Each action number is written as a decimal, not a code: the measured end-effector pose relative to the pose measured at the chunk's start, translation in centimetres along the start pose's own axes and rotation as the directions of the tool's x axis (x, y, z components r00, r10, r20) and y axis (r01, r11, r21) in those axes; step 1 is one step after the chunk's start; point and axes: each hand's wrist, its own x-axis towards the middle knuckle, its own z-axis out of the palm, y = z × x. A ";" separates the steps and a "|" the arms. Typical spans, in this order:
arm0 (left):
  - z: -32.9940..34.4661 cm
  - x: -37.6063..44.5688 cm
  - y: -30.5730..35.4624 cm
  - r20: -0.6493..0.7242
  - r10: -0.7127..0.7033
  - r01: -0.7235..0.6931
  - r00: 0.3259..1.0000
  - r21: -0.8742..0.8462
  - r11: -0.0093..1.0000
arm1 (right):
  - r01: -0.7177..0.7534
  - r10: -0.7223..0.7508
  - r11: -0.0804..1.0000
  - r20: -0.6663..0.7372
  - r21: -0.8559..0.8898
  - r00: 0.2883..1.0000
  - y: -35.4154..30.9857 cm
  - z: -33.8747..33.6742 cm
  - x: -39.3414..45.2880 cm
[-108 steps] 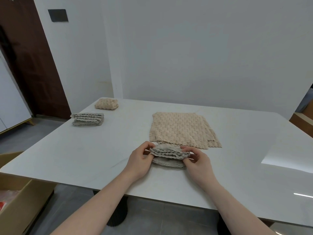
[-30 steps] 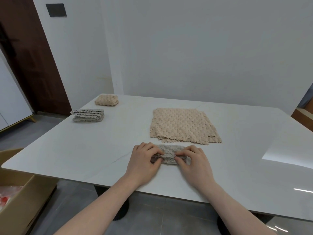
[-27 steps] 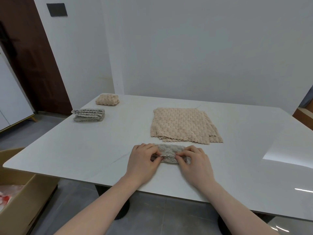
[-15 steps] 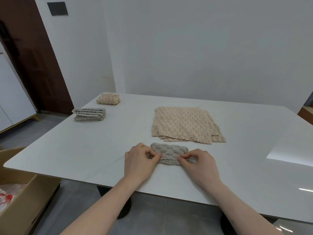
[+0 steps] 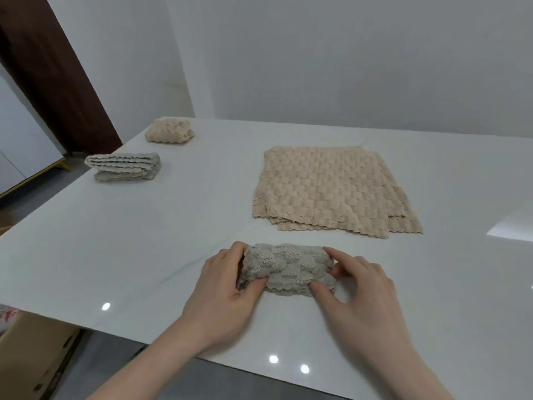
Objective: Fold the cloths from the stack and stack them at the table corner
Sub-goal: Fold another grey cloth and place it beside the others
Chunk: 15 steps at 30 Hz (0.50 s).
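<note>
Across most of the frame spreads a white table (image 5: 115, 255), its near edge running along the bottom. At centre right lies the stack of beige cloths (image 5: 331, 189), flat and unfolded, edges slightly offset. Both forearms rise from the bottom of the frame and converge at lower centre on a small folded grey cloth (image 5: 288, 269), which lies on the table just below the stack. The left hand (image 5: 222, 295) cups its left end, thumb under the near edge and fingers curled over the top, pinching the folds. The right hand (image 5: 360, 295) grips the right end likewise, fingers arched. Toward the upper left, near the table's corner, sit a folded grey cloth bundle (image 5: 124, 166) and, beyond it, a folded beige bundle (image 5: 169, 131), apart from each other.
</note>
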 end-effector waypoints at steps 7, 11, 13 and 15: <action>-0.2 -0.3 0.7 0.058 -0.113 0.114 0.992 -0.012 0.993 | -0.115 0.127 0.989 0.137 -0.090 0.982 -1.0 -0.5 0.5; -2.2 0.8 3.0 0.203 -0.266 0.295 0.942 -0.126 0.947 | -0.235 0.262 0.963 0.247 -0.132 0.933 -2.4 -1.6 2.0; -4.1 1.5 5.4 0.300 -0.336 0.393 0.893 -0.152 0.907 | -0.381 0.364 0.924 0.366 -0.029 0.856 -4.4 -3.7 3.0; -6.4 1.5 8.1 0.388 -0.369 0.450 0.844 -0.141 0.882 | -0.564 0.453 0.821 0.502 0.086 0.736 -7.0 -6.4 3.3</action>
